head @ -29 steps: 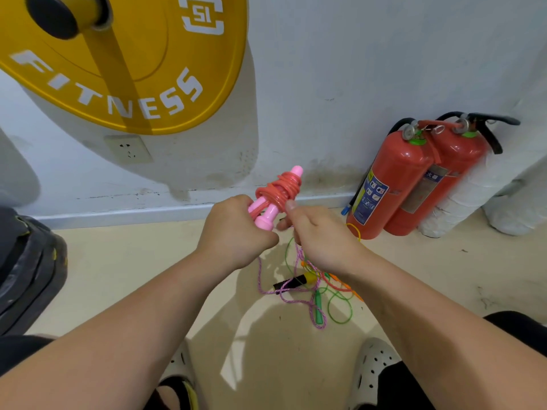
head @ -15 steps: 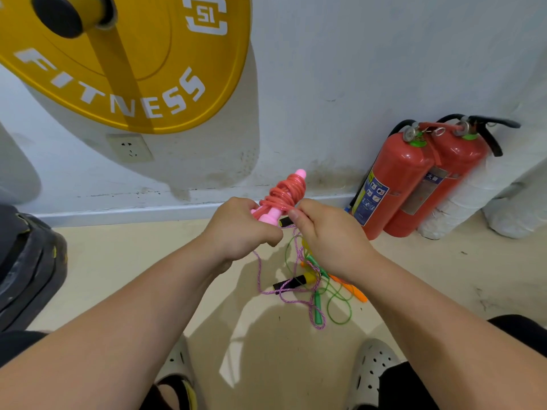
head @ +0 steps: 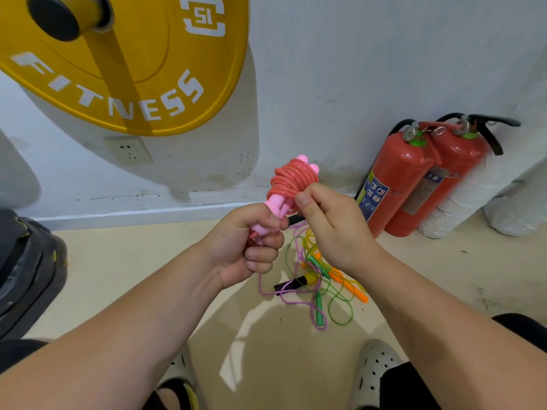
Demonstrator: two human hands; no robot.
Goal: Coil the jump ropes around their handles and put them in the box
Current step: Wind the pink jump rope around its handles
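Observation:
My left hand [head: 247, 245] grips the lower ends of two pink handles [head: 273, 204] held upright. A red jump rope [head: 291, 180] is coiled in several turns around their upper part. My right hand [head: 333, 229] pinches the red rope at the lower right of the coil. On the floor below my hands lies a tangle of other ropes: a purple speckled rope [head: 291, 301], a green rope with green handle [head: 319, 309], orange handles [head: 350, 287] and a black-and-yellow handle [head: 293, 283]. No box is in view.
A yellow weight plate [head: 124, 63] hangs at upper left before the white wall. Two red fire extinguishers [head: 411, 179] lean at the right. Dark plates [head: 26, 270] stack at far left. My white perforated shoes [head: 374, 374] sit at the bottom on the beige floor.
The coiled handles have turned more upright and risen slightly. My right hand moved up to the lower right of the coil.

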